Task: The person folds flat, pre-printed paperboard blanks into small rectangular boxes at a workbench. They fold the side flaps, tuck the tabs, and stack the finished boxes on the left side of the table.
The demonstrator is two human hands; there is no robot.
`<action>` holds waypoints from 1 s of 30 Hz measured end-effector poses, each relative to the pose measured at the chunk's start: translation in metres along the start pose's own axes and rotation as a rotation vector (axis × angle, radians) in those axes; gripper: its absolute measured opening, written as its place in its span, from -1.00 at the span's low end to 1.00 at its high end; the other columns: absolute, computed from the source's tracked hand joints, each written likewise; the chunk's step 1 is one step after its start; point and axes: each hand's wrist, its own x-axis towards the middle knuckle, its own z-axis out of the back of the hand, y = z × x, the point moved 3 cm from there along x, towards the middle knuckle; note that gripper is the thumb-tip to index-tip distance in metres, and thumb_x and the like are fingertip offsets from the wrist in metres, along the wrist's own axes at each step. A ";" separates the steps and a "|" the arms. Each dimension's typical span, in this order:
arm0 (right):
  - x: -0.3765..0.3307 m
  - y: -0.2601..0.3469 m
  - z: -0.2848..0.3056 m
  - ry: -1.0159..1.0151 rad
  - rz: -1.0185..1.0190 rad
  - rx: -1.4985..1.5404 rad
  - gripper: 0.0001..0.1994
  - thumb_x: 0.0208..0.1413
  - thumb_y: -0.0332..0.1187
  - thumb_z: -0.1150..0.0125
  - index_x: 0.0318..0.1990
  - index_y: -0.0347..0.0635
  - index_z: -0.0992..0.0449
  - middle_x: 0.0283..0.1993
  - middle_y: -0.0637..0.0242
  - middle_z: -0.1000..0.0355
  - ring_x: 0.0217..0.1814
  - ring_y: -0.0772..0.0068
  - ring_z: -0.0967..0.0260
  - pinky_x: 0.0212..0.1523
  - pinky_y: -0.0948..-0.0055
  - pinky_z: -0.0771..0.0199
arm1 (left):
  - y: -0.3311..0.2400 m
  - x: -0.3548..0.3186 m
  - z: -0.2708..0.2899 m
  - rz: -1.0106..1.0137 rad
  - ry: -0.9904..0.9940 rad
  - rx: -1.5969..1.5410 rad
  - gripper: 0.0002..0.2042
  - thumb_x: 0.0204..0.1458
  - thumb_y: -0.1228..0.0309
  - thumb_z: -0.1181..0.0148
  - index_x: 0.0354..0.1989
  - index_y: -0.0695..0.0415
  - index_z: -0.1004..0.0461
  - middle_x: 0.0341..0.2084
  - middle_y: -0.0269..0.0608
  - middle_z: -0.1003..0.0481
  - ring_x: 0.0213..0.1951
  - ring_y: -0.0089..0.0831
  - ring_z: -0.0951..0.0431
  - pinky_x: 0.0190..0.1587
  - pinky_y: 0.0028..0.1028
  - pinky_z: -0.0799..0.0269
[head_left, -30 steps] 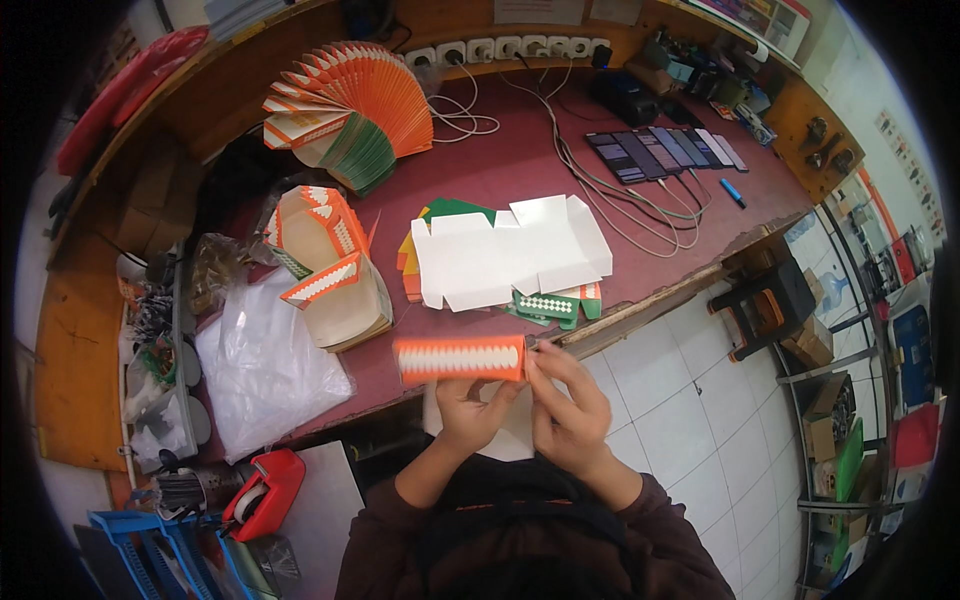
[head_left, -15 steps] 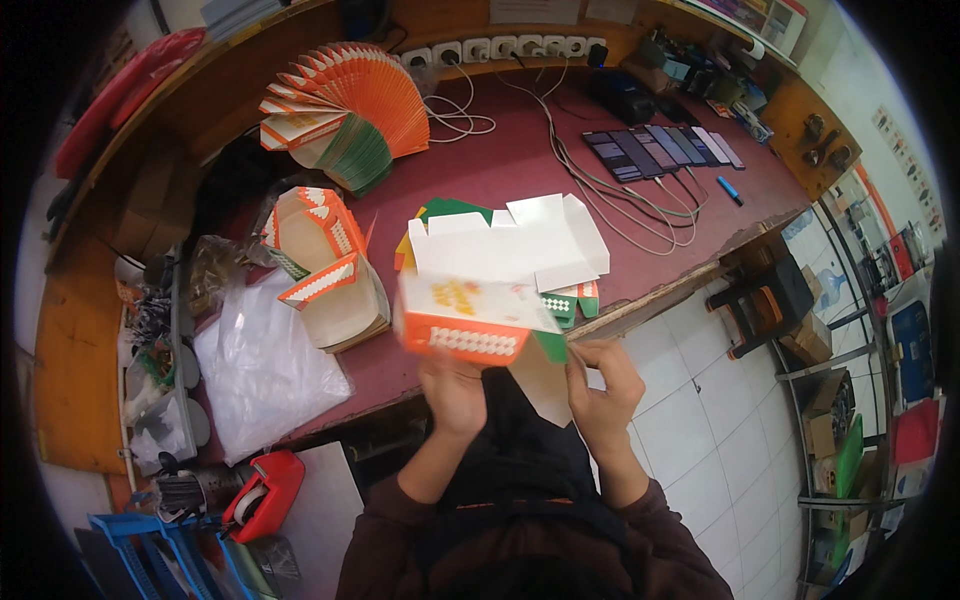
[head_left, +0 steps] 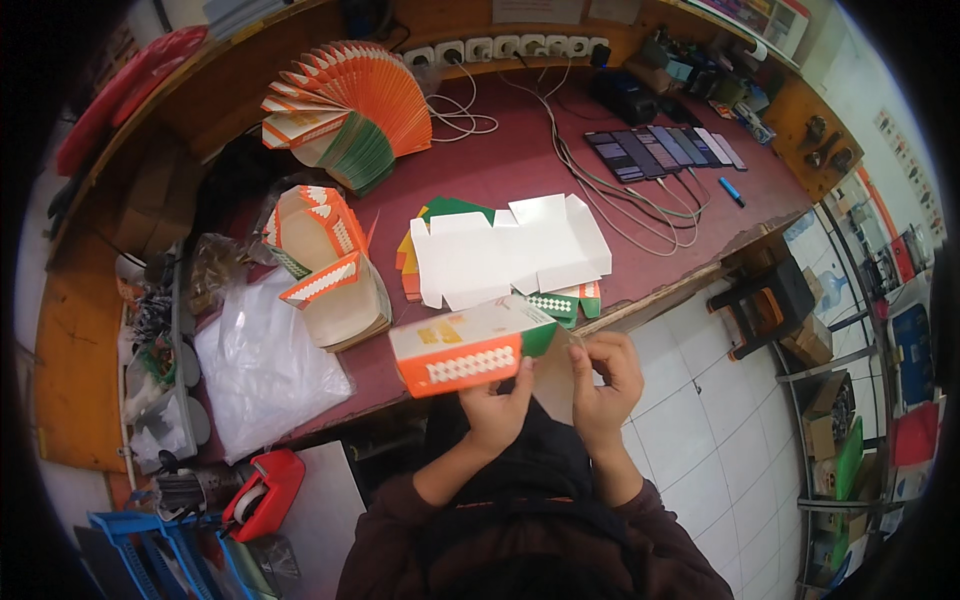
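My left hand (head_left: 497, 412) grips a small cardboard box (head_left: 458, 360) from below, thumb on its near side. The box has a white top with a yellow print, an orange side with a white pattern, and a green right end. It is held tilted over the table's front edge. Just right of that green end, my right hand (head_left: 607, 378) is closed in a pinch; what sits between its fingertips is too small to make out. Behind the box lie flat, unfolded box blanks (head_left: 510, 252), the uppermost white side up, with green and orange ones beneath.
Left on the dark red table (head_left: 480, 130) are nested folded cartons (head_left: 345, 295), a clear plastic bag (head_left: 262, 370) and a fanned stack of blanks (head_left: 385, 105). Cables (head_left: 580, 170), several phones (head_left: 665, 150) and a blue pen (head_left: 731, 191) lie farther right. A red tape dispenser (head_left: 265, 495) stands lower left.
My left hand has turned the box and moved slightly right beneath it, thumb now showing on its side. The box sits a little lower. My right hand stays pinched near the green end.
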 end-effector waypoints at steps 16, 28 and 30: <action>-0.011 0.025 -0.014 0.193 0.192 -0.123 -0.79 -0.12 -0.57 -0.22 -0.24 -0.31 -0.52 -0.13 0.11 -0.44 -0.09 0.15 -0.43 -0.12 0.32 -0.44 | -0.018 -0.003 0.036 0.044 0.221 0.036 -0.72 0.08 0.53 -0.15 -0.02 0.23 -0.36 -0.17 -0.14 -0.45 -0.13 -0.37 -0.48 -0.15 -0.43 -0.46; -0.002 -0.007 -0.008 0.296 0.093 -0.263 -0.47 -0.27 -0.56 -0.28 0.01 -0.11 -0.45 -0.12 0.15 -0.37 -0.14 0.13 -0.41 -0.19 0.30 -0.43 | 0.011 0.020 0.021 0.449 -0.002 -0.457 -0.72 0.09 0.37 -0.17 -0.05 0.17 -0.39 -0.23 -0.24 -0.49 -0.23 -0.46 -0.54 -0.23 -0.49 -0.53; 0.003 -0.008 -0.004 0.233 0.124 -0.199 -0.60 -0.21 -0.57 -0.22 -0.09 -0.20 -0.52 -0.23 0.16 -0.39 -0.30 0.16 -0.43 -0.34 0.40 -0.43 | 0.001 0.024 0.017 0.248 0.234 -0.197 -0.70 0.01 0.37 -0.24 -0.10 0.18 -0.41 -0.23 -0.21 -0.48 -0.21 -0.41 -0.52 -0.18 -0.44 -0.50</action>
